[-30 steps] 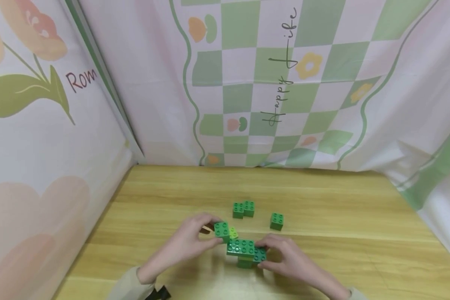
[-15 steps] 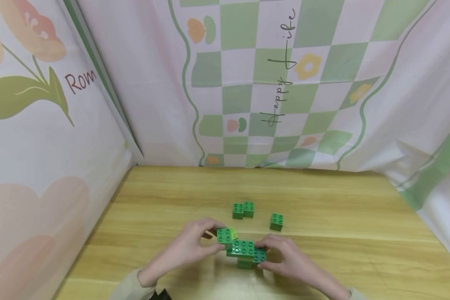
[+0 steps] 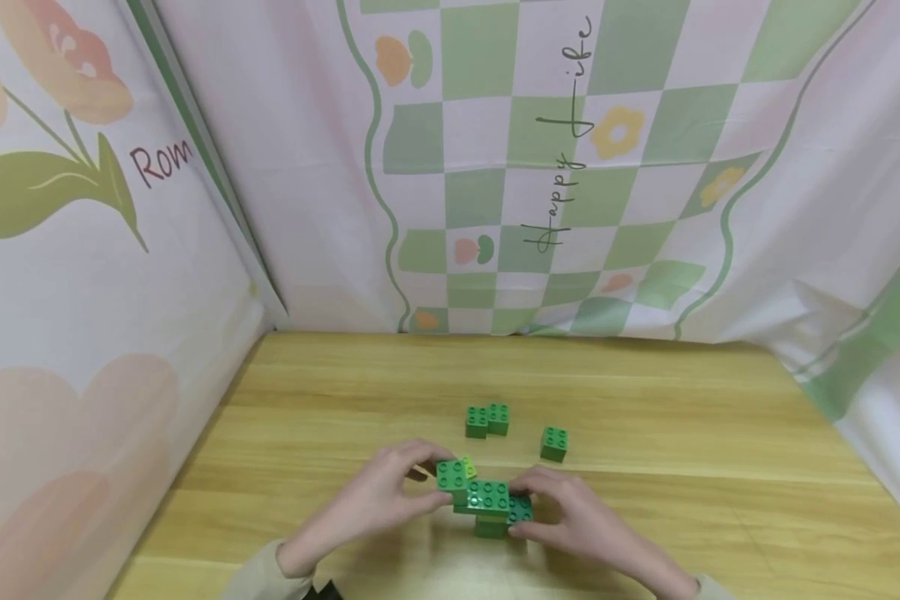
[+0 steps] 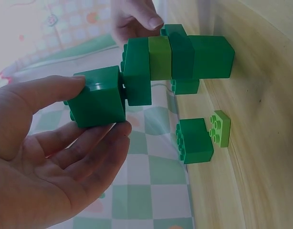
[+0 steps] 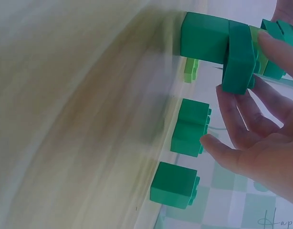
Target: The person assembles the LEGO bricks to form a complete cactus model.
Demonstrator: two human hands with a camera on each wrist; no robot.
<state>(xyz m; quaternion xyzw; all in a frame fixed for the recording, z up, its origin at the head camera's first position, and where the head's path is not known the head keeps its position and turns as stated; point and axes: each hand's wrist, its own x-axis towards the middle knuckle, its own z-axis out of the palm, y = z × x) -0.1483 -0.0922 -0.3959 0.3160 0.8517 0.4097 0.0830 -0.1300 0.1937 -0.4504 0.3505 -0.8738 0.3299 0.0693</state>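
A stack of green bricks (image 3: 491,504) stands on the wooden table (image 3: 645,400) near its front edge. My right hand (image 3: 531,502) grips the stack from the right, fingers curled round its upper layers (image 5: 235,52). My left hand (image 3: 429,483) pinches a dark green square brick (image 3: 451,475) between thumb and fingers. The brick (image 4: 98,98) sits a little tilted against the left end of the stack's (image 4: 180,57) top. A small light green brick (image 3: 467,464) lies just behind it on the table.
Two joined green bricks (image 3: 486,419) and a single green brick (image 3: 553,443) lie on the table behind the hands. Patterned cloth walls (image 3: 495,167) close in the back, left and right sides.
My left hand has brought the square brick down and slightly right, from above the light green brick onto the stack's left end. The right hand and stack have stayed put.
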